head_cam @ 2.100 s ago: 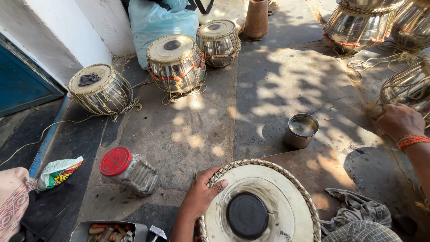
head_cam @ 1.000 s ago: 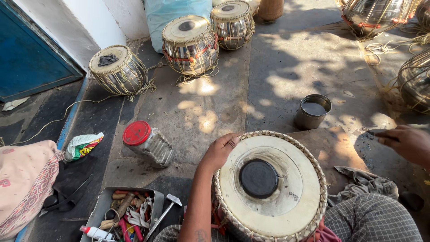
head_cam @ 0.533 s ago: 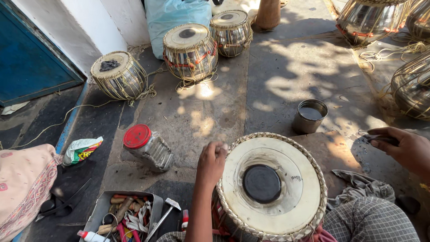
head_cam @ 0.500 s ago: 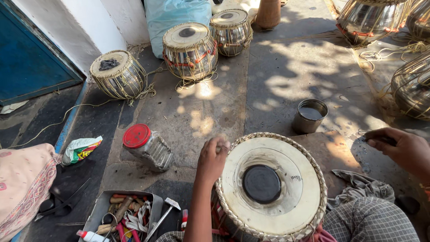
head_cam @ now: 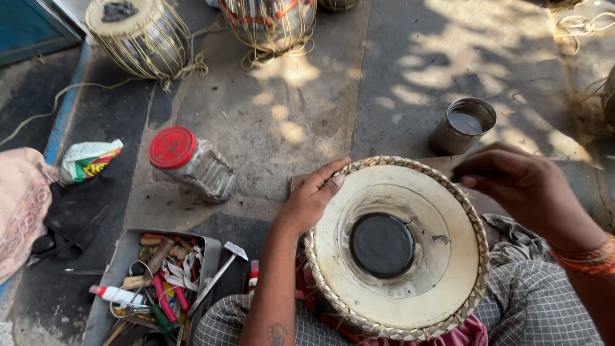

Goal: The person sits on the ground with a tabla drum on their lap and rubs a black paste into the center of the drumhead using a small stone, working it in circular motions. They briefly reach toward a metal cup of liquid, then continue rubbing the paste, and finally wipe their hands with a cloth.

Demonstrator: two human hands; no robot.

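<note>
Resting in the person's lap, a drum [head_cam: 397, 250] with a pale skin head, a black round patch at its middle and a braided rim is seen from above. Its left rim is gripped by the left hand [head_cam: 312, 198], the fingers curled over the braid and the thumb laid along the side. The right hand [head_cam: 519, 186] is held just above the drum's upper right rim, its fingers pinched together on a small dark thing (too little of it shows to tell what kind). An orange band [head_cam: 586, 259] is worn on that wrist.

A small metal cup [head_cam: 464, 125] holding a dark liquid is set on the stone floor [head_cam: 320, 96] just beyond the right hand. A clear jar with a red lid [head_cam: 191, 160] is laid on its side to the left of the drum. Near the lower left, an open metal tray [head_cam: 122, 256] is filled with mixed tools, and a small hammer [head_cam: 218, 272] leans over its edge. Two further drums laced with cord, one pale-headed [head_cam: 138, 35] and one bound with orange [head_cam: 269, 22], are stood at the top. A crumpled printed packet [head_cam: 86, 160] lies at the left.
</note>
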